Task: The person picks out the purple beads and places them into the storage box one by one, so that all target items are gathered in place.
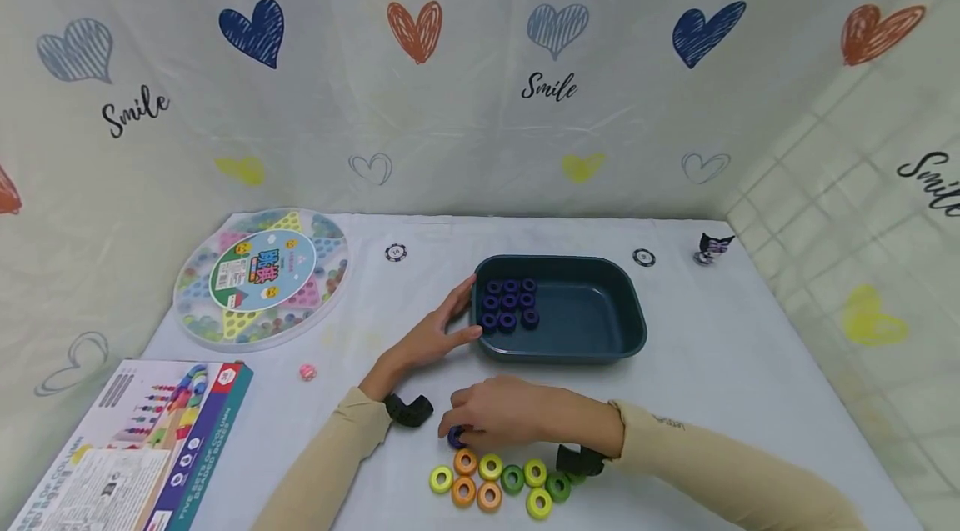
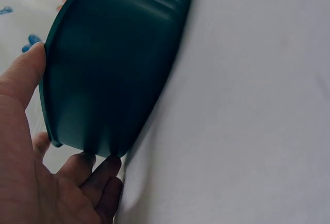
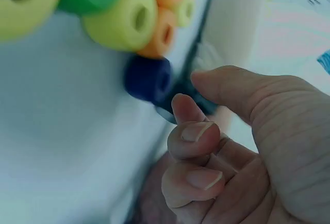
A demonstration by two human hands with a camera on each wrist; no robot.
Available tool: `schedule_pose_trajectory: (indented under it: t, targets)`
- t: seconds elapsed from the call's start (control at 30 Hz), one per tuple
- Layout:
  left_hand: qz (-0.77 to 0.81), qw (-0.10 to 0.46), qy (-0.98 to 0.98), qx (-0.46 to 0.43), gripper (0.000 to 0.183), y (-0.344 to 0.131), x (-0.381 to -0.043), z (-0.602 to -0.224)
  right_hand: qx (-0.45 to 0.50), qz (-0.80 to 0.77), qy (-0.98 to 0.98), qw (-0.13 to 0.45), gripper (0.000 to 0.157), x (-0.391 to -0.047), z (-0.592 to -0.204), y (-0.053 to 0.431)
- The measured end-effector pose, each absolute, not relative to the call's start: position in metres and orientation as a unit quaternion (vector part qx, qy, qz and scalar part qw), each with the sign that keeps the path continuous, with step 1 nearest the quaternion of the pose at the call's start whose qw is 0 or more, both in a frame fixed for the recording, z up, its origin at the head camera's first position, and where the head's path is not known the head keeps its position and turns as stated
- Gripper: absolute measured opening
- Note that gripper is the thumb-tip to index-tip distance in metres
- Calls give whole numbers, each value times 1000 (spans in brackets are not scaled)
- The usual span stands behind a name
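Observation:
My left hand (image 1: 431, 335) holds the left end of a dark teal basin (image 1: 592, 352), thumb at the rim and fingers against the outside wall (image 2: 113, 69). Several purple ring-shaped beads (image 1: 511, 301) sit in rows at the basin's left. In front of the basin, my right hand (image 1: 506, 410) hovers low over one purple bead (image 3: 148, 77) on the table. Thumb and fingers are bent and apart, with a gap between them and that bead. Beside it lie orange (image 1: 463, 491), yellow (image 1: 538, 503) and green (image 1: 513, 478) beads; the right wrist partly covers one green bead.
At the left stand a round board game (image 1: 262, 277) in clear packaging and a printed toy box (image 1: 135, 448). A small pink item (image 1: 307, 372), two chip-like discs (image 1: 396, 252) and a little figurine (image 1: 712, 247) also lie on the white table (image 1: 720, 398).

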State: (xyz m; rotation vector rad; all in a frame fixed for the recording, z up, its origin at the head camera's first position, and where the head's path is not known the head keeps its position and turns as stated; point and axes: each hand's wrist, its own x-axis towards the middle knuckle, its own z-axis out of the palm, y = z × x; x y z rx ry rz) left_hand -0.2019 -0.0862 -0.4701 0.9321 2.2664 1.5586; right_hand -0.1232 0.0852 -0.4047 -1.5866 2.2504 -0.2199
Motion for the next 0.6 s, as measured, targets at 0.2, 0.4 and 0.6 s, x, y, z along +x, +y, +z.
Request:
schedule_pose_trajectory:
  t: [0.2, 0.4, 0.6]
  targets:
    - [529, 123, 778, 316, 77, -86, -200, -468, -572, -62, 793, 200, 25, -121, -418, 87]
    - [527, 120, 781, 313, 77, -86, -199, -465, -528, -100, 812, 228, 25, -125, -421, 100]
    - [528, 118, 780, 314, 77, -85, -199, -465, -476, -168, 823, 262, 23, -130, -428, 121]
